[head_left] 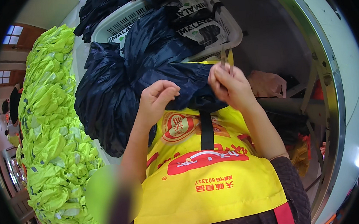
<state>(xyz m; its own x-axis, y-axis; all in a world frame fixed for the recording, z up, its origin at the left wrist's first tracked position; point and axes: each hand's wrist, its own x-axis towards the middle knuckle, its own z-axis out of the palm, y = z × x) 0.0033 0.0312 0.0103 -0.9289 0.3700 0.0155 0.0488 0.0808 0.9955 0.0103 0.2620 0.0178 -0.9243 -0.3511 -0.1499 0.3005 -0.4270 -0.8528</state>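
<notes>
Navy cloth (155, 47) lies bunched between basket (235, 29) and apron (228, 174), prob. so its bulk is propped w/ the near edge in reach of both hands. R hand (229, 84) is clamped round the snips (230, 60), blades poking out at the far side, presumably so they're handy w/o being put down. Cloth edge is right by R fingers, on their left; can't tell if they touch it. L hand (156, 99) is over the cloth's near part, fingers curled, thumb close to index; can't tell if anything's pinched.
</notes>
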